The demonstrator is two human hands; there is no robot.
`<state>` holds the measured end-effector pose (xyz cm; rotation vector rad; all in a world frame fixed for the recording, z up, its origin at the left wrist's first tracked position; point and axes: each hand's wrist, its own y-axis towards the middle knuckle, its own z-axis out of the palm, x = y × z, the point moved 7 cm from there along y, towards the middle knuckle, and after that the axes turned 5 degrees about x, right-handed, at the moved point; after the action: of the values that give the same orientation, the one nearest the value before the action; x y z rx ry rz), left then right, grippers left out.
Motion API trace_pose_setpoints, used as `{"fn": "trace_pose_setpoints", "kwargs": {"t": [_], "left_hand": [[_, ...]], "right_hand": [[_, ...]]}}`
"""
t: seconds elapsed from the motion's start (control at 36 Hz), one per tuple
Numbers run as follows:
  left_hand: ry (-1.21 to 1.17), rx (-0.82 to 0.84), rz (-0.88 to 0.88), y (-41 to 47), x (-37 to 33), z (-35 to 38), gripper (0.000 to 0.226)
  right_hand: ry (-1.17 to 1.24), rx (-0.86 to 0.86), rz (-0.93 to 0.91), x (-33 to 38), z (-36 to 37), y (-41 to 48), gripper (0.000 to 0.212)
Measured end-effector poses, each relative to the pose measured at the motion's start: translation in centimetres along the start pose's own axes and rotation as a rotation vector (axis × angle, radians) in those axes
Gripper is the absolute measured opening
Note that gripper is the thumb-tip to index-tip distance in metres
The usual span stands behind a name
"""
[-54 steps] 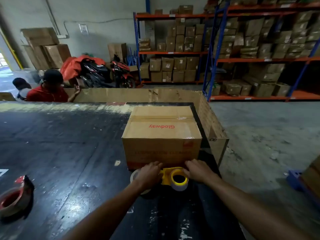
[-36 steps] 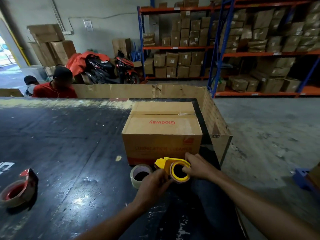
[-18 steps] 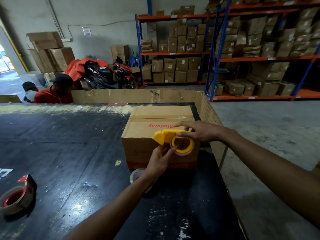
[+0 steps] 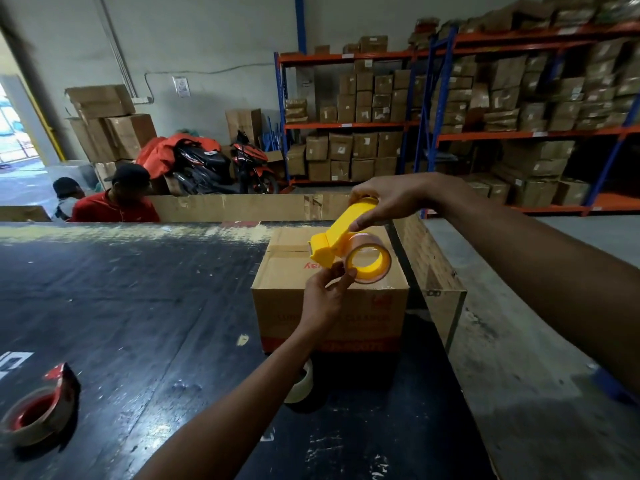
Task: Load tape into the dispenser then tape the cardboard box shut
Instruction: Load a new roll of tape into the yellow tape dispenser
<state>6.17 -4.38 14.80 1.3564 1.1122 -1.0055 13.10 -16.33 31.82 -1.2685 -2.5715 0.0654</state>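
Right hand (image 4: 391, 199) above the box (image 4: 329, 289), fingers curled closed around the upper end of the yellow dispenser (image 4: 341, 237), thumb underneath against the handle. The dispenser is held in the air over the box top, clear of it. Its long axis runs diagonally: handle up and to the right in the grip, cutter head down and to the left. The tape roll (image 4: 369, 263) sits on the dispenser's lower right part, its open core facing the camera.

Left hand (image 4: 325, 294) rises from below, fingers narrowed to a pinch at the near left edge of the roll, just under the cutter head; whether a tape end lies between the fingertips cannot be told. The dispenser thus lies between the two hands, the right above and behind it, the left below and in front.

The box stands on the black table (image 4: 138, 306) near its right edge, flaps down, red print on top and front. A second roll (image 4: 303, 382) lies on the table just in front of the box, partly behind the left forearm. A red dispenser (image 4: 38, 407) lies well apart at the table's near left.
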Motion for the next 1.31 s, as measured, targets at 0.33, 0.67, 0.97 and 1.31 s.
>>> {"fn": "trace_pose_setpoints", "kwargs": {"t": [0.33, 0.67, 0.97, 1.31], "left_hand": [[-0.005, 0.004, 0.128, -1.4, -1.3, -0.5, 0.033], [0.111, 0.209, -0.295, -7.2, 13.3, 1.2, 0.041], [0.489, 0.046, -0.548, -7.1, 21.0, 1.9, 0.058], [0.769, -0.080, -0.165, -7.7, 15.9, -1.0, 0.027]], "right_hand": [[-0.012, -0.065, 0.029, 1.3, -0.7, 0.8, 0.062], [0.177, -0.100, 0.108, 0.1, -1.2, 0.2, 0.057], [0.182, -0.067, 0.083, 1.2, 0.2, 0.4, 0.051], [0.184, -0.053, 0.074, 1.2, 1.6, 1.3, 0.049]]}}
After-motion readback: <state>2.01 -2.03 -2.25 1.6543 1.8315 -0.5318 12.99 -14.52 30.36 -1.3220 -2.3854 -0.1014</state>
